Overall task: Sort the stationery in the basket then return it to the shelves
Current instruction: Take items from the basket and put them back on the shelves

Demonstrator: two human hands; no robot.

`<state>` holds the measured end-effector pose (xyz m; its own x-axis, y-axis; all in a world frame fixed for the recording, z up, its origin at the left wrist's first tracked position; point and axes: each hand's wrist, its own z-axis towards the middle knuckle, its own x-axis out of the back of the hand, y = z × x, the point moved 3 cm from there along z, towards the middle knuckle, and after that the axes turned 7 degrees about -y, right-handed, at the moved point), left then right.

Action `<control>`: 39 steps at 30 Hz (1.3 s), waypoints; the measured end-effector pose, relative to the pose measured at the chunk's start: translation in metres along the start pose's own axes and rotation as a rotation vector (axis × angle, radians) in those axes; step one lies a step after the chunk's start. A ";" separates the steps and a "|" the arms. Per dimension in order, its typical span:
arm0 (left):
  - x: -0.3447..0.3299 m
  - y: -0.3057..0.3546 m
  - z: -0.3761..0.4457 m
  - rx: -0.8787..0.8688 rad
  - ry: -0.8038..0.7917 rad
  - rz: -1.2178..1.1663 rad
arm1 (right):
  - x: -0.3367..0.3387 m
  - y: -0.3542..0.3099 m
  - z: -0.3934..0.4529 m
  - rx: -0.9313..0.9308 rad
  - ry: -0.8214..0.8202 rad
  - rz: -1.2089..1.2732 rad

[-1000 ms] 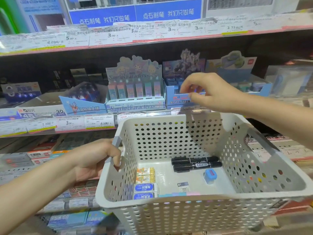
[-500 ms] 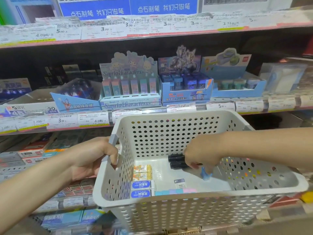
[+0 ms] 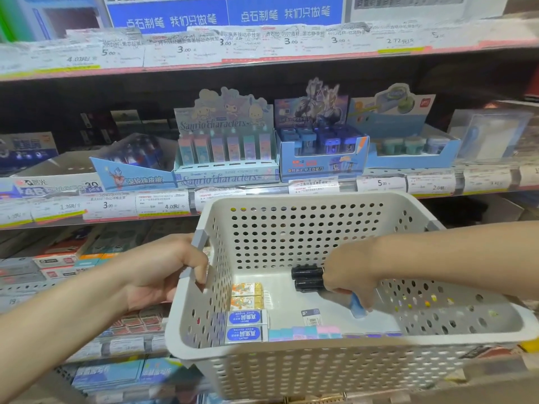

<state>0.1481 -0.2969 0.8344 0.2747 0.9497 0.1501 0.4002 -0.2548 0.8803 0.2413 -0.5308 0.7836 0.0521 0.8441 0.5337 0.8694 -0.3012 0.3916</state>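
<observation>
Inside the white perforated plastic basket [image 3: 320, 371], the right hand [image 3: 348, 277] is now lowered to the floor of the basket, where a second earlier it was raised at the blue cardboard display box of sharpeners [image 3: 320, 153] on the middle shelf [image 3: 379, 185]. Its fingers are curled around the small blue plastic sharpener [image 3: 357, 307], which is pinched near its top while its lower end appears to be touching the basket floor. The basket is held by the left hand [image 3: 172, 272], whose fingers are wrapped round the grey handle [image 3: 194, 258] on the left rim.

The pair of black marker pens [image 3: 307, 277] is left lying just beside the right hand, partly hidden by it. Two yellow boxed erasers [image 3: 246, 295] and two white erasers with blue labels [image 3: 246, 326] are stacked along the left wall, and a row of pastel erasers [image 3: 303, 333] lies against the near wall.

From this it is judged that one item has been shelved and the next is being picked; most of the sorting is still to be done.
</observation>
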 end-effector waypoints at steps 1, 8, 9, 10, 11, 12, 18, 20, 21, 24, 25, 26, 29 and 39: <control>0.000 0.000 0.001 -0.002 0.000 0.002 | -0.001 0.000 0.002 0.006 0.001 -0.007; 0.002 0.000 0.004 0.012 -0.013 -0.022 | -0.003 0.006 0.002 0.043 -0.003 0.130; 0.004 0.000 0.004 0.009 -0.018 -0.008 | 0.001 0.010 -0.002 0.055 -0.001 0.232; 0.004 0.000 0.005 0.004 -0.022 0.002 | 0.005 0.015 -0.007 0.081 -0.003 0.376; 0.004 0.000 0.005 0.000 -0.027 0.003 | 0.009 0.020 -0.013 0.125 -0.005 0.543; 0.003 0.002 0.005 -0.004 -0.032 -0.005 | 0.014 0.025 -0.020 0.173 -0.003 0.712; -0.001 0.008 0.004 -0.022 -0.038 0.000 | 0.029 0.045 -0.053 0.303 0.127 1.282; -0.002 0.009 0.006 -0.033 -0.038 -0.009 | 0.032 0.047 -0.060 0.335 0.152 1.369; -0.002 0.009 0.007 -0.034 -0.036 -0.005 | 0.034 0.048 -0.064 0.352 0.160 1.399; -0.001 0.009 0.010 -0.026 -0.041 0.011 | 0.039 0.052 -0.075 0.404 0.186 1.484; 0.000 0.009 0.011 -0.023 -0.043 0.012 | 0.040 0.053 -0.078 0.427 0.196 1.513; 0.000 0.009 0.012 -0.020 -0.039 0.013 | 0.040 0.055 -0.081 0.449 0.205 1.537; 0.000 0.009 0.014 -0.014 -0.024 0.021 | 0.039 0.063 -0.087 0.501 0.251 1.600; -0.003 0.012 0.017 -0.022 -0.020 -0.008 | 0.036 0.076 -0.087 0.509 0.473 1.529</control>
<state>0.1666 -0.3054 0.8368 0.2887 0.9480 0.1341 0.3829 -0.2427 0.8913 0.2663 -0.5618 0.8974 0.8814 -0.2953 0.3688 0.2278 -0.4182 -0.8793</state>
